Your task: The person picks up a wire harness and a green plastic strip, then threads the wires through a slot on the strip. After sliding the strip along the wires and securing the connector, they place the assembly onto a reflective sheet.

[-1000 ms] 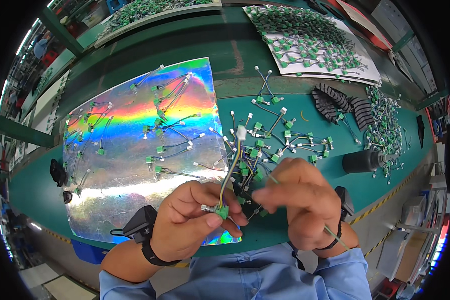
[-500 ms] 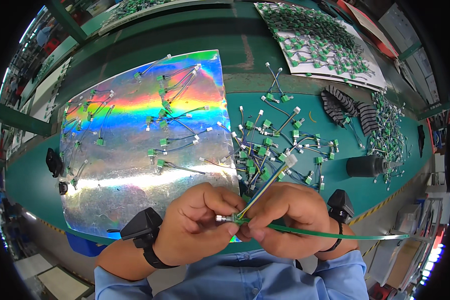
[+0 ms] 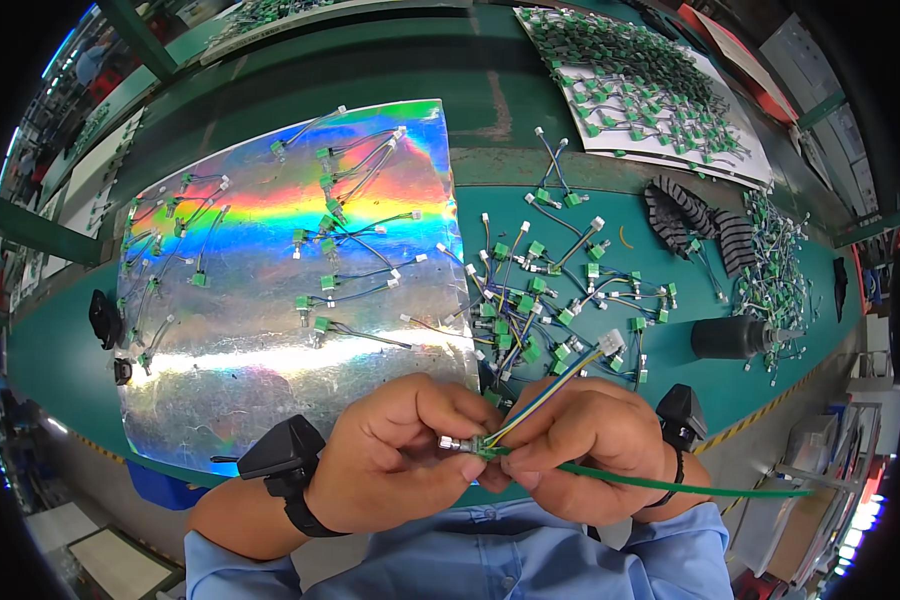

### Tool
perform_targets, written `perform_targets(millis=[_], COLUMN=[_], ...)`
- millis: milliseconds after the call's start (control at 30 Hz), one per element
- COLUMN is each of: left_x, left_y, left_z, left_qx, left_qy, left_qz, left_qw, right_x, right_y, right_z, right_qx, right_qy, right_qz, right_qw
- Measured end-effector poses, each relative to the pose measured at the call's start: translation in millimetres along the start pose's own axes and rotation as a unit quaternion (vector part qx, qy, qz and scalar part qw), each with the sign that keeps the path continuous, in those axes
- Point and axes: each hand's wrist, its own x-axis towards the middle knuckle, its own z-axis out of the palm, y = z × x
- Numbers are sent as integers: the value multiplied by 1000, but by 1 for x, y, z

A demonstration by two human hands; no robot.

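Between its thumb and fingers my left hand [image 3: 395, 445] grips a small potentiometer [image 3: 458, 443] with a silver metal shaft pointing left and a green base. A bundle of blue, yellow and white wires [image 3: 550, 396] rises from it to the upper right, ending in a white plug [image 3: 611, 343]. My right hand [image 3: 595, 450] pinches a long, thin green strip [image 3: 690, 488] close to the potentiometer. The strip's near end meets the green base, though fingertips partly hide the contact. Its other end stretches far right past my wrist.
A shiny holographic sheet [image 3: 220, 390] carries several wired potentiometers. More lie in a loose pile [image 3: 530, 310] on the green table [image 3: 660, 345]. Farther right are a black bottle [image 3: 725, 338], a striped cloth [image 3: 705, 225] and a wire heap [image 3: 775, 250]. A filled white board [image 3: 610, 145] lies behind.
The plug and wires have swung right and slightly down. The green strip's outer end has dropped a little. Both hands keep nearly the same place and grip.
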Motion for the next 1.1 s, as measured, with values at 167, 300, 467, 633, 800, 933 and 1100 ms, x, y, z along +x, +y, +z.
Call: perform_targets(millis=[167, 300, 467, 633, 800, 933, 1100], left_x=[0, 0, -2, -2, -2, 2, 3], left_y=[-2, -1, -2, -2, -4, -6, -3], left_z=[-1, -3, 5, 5, 5, -2, -4], left_qx=[37, 41, -22, -33, -10, 112, 281], left_qy=[-4, -27, 32, 27, 18, -13, 16], left_qz=[28, 19, -6, -12, 18, 93, 183], left_qw=[999, 999, 999, 999, 1000, 989, 942], right_x=[-2, -2, -2, -2, -1, 1, 2], right_y=[1, 1, 2, 2, 1, 1, -1], right_z=[5, 5, 5, 4, 3, 2, 4], right_qx=[-30, -37, -48, -59, -70, -78, -89], right_qy=[16, 14, 13, 13, 13, 12, 16], right_qz=[-11, -21, -38, -57, -76, -92, -93], right_qw=[999, 999, 998, 997, 995, 993, 992])
